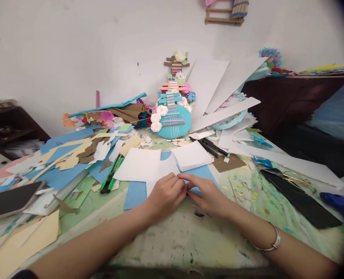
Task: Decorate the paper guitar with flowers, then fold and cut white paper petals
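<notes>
My left hand [165, 195] and my right hand [207, 192] meet above the near edge of blue paper [135, 195]. The fingers of both are curled in and pinched together at the tips. Whatever lies between them is hidden or too small to name. Just beyond them are a stack of white paper squares [140, 164] and a folded white paper [191, 155], both lying over the blue sheet. A green utility knife [112, 174] rests left of the stack.
Paper instruments [174, 120] with paper flowers lean on the wall. Black pens [214, 147] lie beyond the folded paper. At right are scissors [298, 180] on a black strip [302, 205]; at left, a phone [11, 199] and coloured scraps [70, 155]. Tall white sheets [209, 83] stand behind.
</notes>
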{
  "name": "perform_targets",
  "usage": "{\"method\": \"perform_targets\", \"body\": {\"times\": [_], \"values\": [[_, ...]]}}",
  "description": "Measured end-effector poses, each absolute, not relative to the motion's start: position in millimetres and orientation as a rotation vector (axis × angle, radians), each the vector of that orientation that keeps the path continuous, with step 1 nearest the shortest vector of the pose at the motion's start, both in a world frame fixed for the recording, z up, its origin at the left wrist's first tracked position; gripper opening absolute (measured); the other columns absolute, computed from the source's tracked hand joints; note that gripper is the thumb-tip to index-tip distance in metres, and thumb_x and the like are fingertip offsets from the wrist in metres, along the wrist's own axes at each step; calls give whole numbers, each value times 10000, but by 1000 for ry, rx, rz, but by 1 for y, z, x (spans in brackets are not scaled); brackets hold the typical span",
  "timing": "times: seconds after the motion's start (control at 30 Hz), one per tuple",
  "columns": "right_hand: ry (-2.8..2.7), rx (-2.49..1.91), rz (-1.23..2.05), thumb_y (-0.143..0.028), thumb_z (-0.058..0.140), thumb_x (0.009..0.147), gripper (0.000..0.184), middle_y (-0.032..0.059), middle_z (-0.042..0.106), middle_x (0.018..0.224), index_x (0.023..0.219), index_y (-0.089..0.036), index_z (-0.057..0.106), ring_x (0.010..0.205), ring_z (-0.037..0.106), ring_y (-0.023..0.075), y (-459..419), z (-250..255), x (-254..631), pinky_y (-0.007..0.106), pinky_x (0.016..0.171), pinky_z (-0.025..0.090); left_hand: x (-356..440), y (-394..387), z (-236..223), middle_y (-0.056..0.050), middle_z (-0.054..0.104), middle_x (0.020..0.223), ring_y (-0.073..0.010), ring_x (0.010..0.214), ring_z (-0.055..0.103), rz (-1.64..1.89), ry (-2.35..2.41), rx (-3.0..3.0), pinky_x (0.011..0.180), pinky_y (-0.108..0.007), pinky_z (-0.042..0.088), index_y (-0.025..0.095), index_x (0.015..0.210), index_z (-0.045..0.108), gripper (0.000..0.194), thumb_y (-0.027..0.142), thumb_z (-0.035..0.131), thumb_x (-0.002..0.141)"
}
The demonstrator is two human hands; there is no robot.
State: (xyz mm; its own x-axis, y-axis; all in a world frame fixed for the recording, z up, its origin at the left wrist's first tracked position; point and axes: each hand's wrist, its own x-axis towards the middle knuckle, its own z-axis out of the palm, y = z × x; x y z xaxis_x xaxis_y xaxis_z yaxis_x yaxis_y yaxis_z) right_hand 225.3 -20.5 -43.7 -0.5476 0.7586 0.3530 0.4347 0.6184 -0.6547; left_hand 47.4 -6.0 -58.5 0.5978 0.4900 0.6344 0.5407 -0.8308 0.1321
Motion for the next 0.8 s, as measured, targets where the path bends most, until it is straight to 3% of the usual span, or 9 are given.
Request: {"method": "perform_targets", "body": {"times": [0.07, 0.13, 0.2, 0.3, 0.43, 0.63, 0.8], "values": [[-2180, -1032, 677, -62, 477, 747, 465, 35, 665, 1047, 1172, -243, 529, 940, 630, 173, -17, -45, 229, 307, 832, 492, 48, -7, -59, -66, 579, 770, -190, 754, 529, -1044, -921, -2786, 649, -323, 443, 183, 847, 504, 58, 181, 445, 851], [-2142, -1110, 660, -60, 493, 729, 375, 23, 690, 970, 1042, -232, 608, 897, 642, 176, -12, -46, 233, 308, 807, 501, 45, -7, -56, -84, 580, 864, -215, 827, 529, -1001, -977, -2842, 697, -350, 455, 175, 933, 486, 138, 219, 512, 804], [-2119, -1135, 601, -67, 504, 730, 286, 17, 703, 912, 910, -227, 657, 852, 650, 176, -8, -46, 239, 312, 790, 506, 41, -7, -52, -93, 569, 896, -240, 855, 512, -904, -1041, -2871, 717, -379, 451, 168, 941, 476, 223, 224, 557, 742], [-2077, -1145, 547, -104, 527, 748, 203, 15, 711, 872, 779, -231, 682, 827, 657, 183, -6, -45, 249, 326, 777, 514, 35, -7, -49, -90, 562, 874, -243, 856, 494, -811, -1072, -2863, 734, -392, 435, 168, 884, 490, 154, 157, 512, 732], [-1995, -1224, 532, -153, 556, 764, 168, 10, 715, 879, 777, -246, 696, 833, 662, 191, -11, -43, 263, 339, 776, 520, 30, -5, -50, -100, 572, 900, -234, 880, 496, -820, -972, -2905, 765, -384, 427, 170, 880, 534, 147, 128, 479, 751], [-2072, -1187, 558, -185, 557, 794, 173, 9, 712, 910, 830, -265, 706, 871, 658, 188, -20, -48, 279, 340, 820, 505, 26, -3, -48, -78, 577, 769, -186, 752, 507, -738, -867, -3027, 670, -312, 425, 174, 735, 562, 150, 99, 437, 773], [-2040, -1246, 633, -210, 580, 788, 143, 23, 680, 821, 821, -251, 712, 780, 623, 167, -16, -53, 284, 293, 722, 482, 18, -2, -38, -54, 564, 730, -166, 726, 506, -660, -1030, -3145, 647, -271, 406, 170, 688, 541, 106, 137, 474, 762]]}}
